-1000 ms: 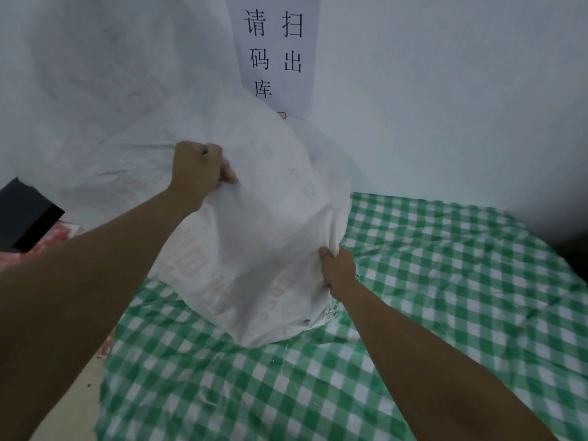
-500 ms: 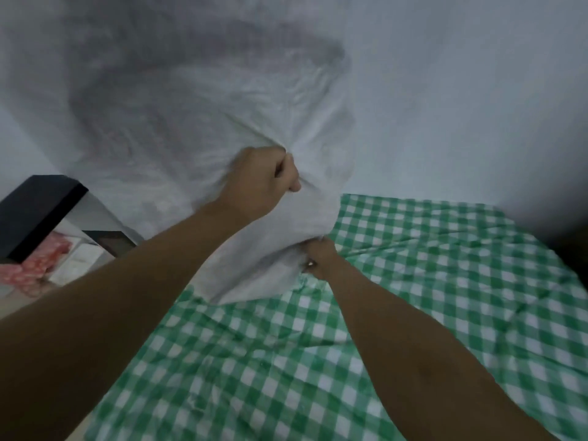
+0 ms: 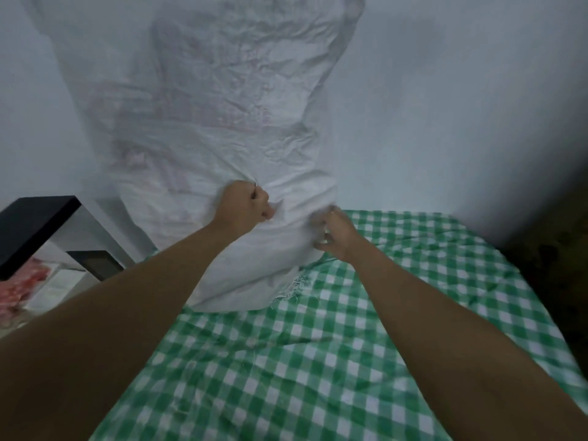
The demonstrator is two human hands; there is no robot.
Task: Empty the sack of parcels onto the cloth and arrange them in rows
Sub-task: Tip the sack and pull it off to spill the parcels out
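Note:
A big white woven sack [image 3: 216, 116] stands tall in front of me and fills the upper middle of the view. Its frayed lower end rests on the green and white checked cloth [image 3: 334, 361]. My left hand [image 3: 245, 210] grips a bunch of the sack's fabric in a fist. My right hand [image 3: 334, 235] holds the sack's right lower side, fingers curled into the fabric. No parcels show; the sack hides whatever is inside.
A black-topped white piece of furniture [image 3: 38, 224] stands at the left with red printed packaging [image 3: 22, 288] below it. A pale wall [image 3: 461, 106] runs behind. The cloth's right edge meets dark floor [image 3: 560, 281].
The sack has been raised from a slumped heap until it stands tall. Both hands moved lower on it and closer together. The wall sign has gone out of view.

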